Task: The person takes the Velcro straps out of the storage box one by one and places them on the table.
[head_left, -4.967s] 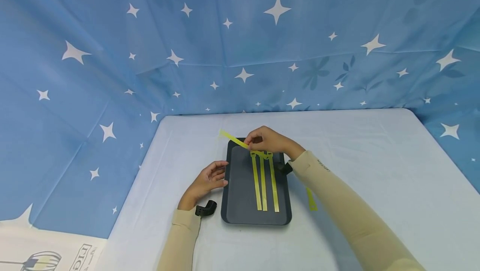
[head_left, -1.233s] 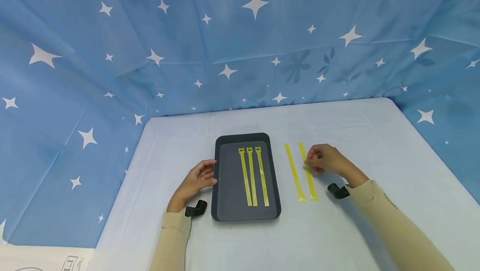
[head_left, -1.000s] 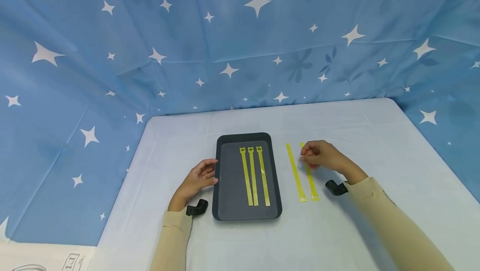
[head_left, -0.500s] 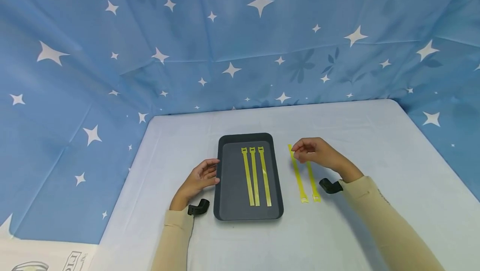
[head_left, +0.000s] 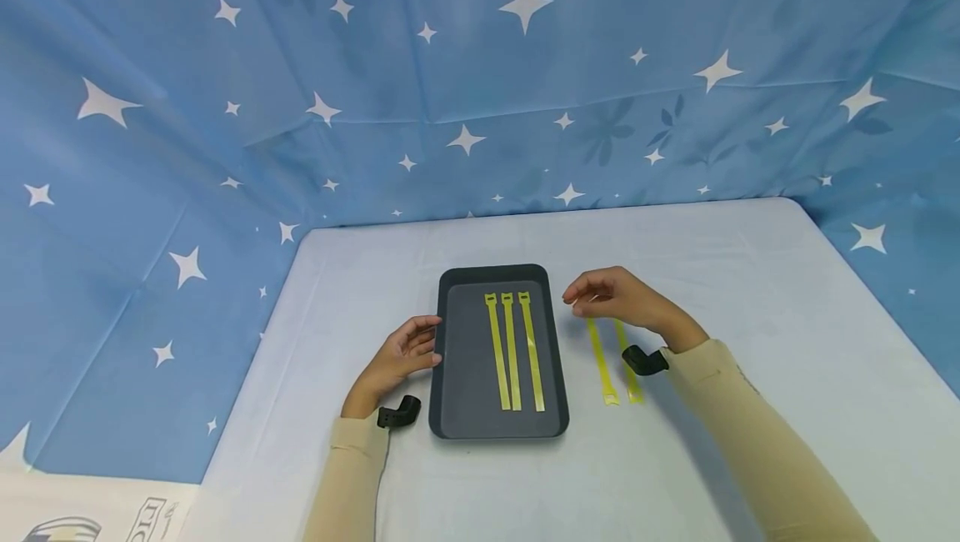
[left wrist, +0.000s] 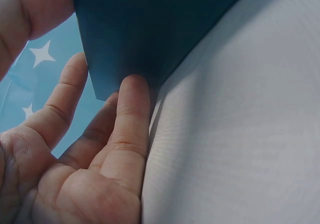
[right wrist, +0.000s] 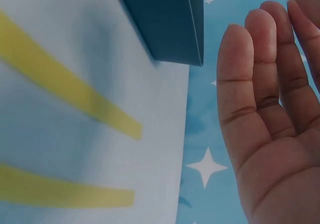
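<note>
My left hand (head_left: 397, 358) rests its fingertips against the left side of a dark grey tray (head_left: 465, 383); the left wrist view has them at the tray's outer wall (left wrist: 145, 28). Three yellow cable straps with slotted heads lie lengthwise inside, among them a middle strap (head_left: 512, 350). Beyond the tray's right edge, my right hand (head_left: 618, 300) hovers with fingers loosely bent, holding nothing. Beneath it on the table lie two more straps, a left strap (head_left: 602, 367) and a right strap (head_left: 636, 392). Hand and wrist camera partly cover both; their plain ends show in the right wrist view.
A white cloth covers the table (head_left: 480, 492). Behind and to the left hangs a blue curtain (head_left: 375, 67) with white stars. At the lower left is a cream-coloured printed cloth (head_left: 105, 509).
Five seconds ago my right hand held a strap over the tray, and one strap showed on the table; now two lie there. The emptied right hand has since moved left toward the tray.
</note>
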The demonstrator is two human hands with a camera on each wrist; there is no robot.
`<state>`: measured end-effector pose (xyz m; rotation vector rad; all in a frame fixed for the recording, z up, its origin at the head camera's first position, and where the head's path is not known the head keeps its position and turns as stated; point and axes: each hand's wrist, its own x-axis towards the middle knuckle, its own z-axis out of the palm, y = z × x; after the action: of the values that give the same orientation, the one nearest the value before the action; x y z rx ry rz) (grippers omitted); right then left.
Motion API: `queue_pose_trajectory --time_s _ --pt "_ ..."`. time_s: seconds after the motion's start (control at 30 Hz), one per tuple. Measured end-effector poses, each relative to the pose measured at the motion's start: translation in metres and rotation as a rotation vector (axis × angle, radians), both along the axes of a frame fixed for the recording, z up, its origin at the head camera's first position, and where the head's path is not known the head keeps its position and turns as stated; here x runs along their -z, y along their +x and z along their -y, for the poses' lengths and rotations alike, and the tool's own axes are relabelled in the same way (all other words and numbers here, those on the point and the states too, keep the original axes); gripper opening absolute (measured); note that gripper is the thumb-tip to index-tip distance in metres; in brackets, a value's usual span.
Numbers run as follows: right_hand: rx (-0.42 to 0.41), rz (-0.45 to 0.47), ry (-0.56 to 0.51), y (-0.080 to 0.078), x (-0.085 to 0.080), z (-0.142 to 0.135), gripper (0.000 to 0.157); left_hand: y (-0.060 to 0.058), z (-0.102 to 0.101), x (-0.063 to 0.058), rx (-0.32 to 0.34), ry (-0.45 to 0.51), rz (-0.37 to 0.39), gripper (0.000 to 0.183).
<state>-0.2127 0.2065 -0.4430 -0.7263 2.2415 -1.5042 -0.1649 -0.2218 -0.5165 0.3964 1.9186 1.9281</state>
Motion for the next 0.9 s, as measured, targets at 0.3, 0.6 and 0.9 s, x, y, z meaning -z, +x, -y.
queue_pose_trajectory --time_s 0.3,0.6,0.9 --pt "-0.104 -0.005 0.004 -0.012 -0.006 0.013 0.024 0.001 0.001 -0.001 -0.005 -0.007 0.0 0.073" --pt "-0.232 -0.001 0.024 -0.02 -0.015 0.03 0.029 0.001 0.0 -0.001 -0.014 -0.024 0.005 0.073" --pt "-0.335 0.022 0.035 -0.032 -0.019 0.053 0.028 -0.001 0.001 0.002 0.006 -0.004 0.0 0.073"
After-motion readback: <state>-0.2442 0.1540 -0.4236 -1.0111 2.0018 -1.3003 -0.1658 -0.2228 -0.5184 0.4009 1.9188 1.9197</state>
